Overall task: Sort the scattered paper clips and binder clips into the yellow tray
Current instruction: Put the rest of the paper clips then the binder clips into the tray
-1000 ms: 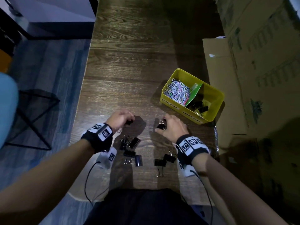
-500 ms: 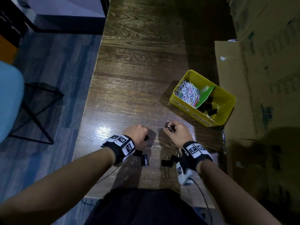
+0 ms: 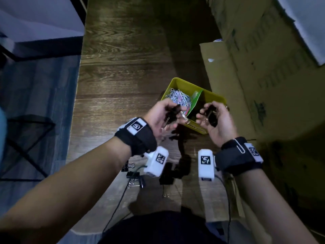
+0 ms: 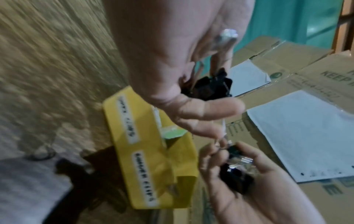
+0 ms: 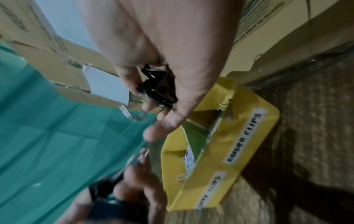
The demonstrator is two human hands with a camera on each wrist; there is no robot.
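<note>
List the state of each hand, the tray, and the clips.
left hand: palm up, holds black binder clips.
right hand: palm up, holds black binder clips.
yellow tray: upright on the table, divided, partly filled.
paper clips: heaped in the tray's left compartment.
loose binder clips: on the table.

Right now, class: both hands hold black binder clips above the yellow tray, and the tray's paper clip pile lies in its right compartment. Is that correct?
Not quite. The head view shows the paper clip pile in the left compartment of the yellow tray, left of the green divider. The rest holds: the left hand and right hand each hold black binder clips above it.
</note>
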